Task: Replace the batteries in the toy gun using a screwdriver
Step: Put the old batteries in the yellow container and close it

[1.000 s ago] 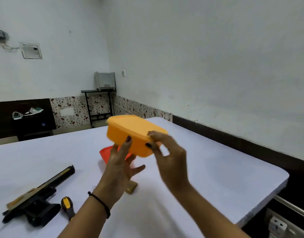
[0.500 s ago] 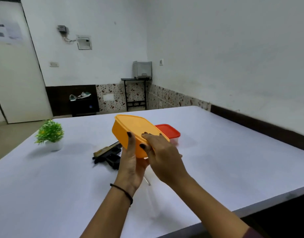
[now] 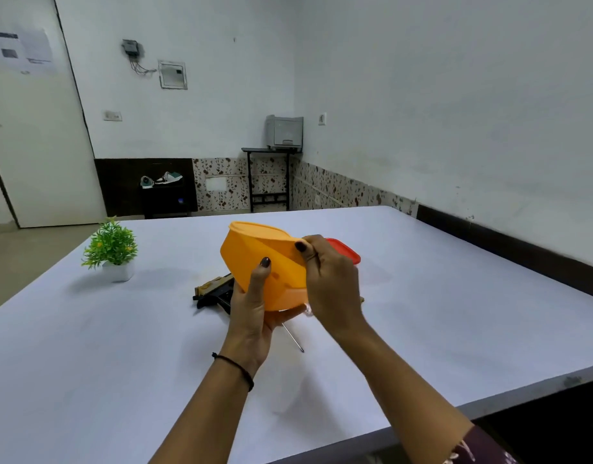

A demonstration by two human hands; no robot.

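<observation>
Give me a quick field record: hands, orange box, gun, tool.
left hand: grips the orange box from below, above the table
right hand: pinches the lid at its near corner
toy gun: on the table, partly hidden behind the left hand
screwdriver: on the table below the hands, only shaft showing
red box: on the table behind the right hand

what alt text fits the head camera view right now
Two hands hold a tilted orange container above a white table: the left hand grips it from below, the right hand pinches its upper edge. On the table lie a black toy gun, a screwdriver and a red-lidded box, with a small potted plant to the left.
</observation>
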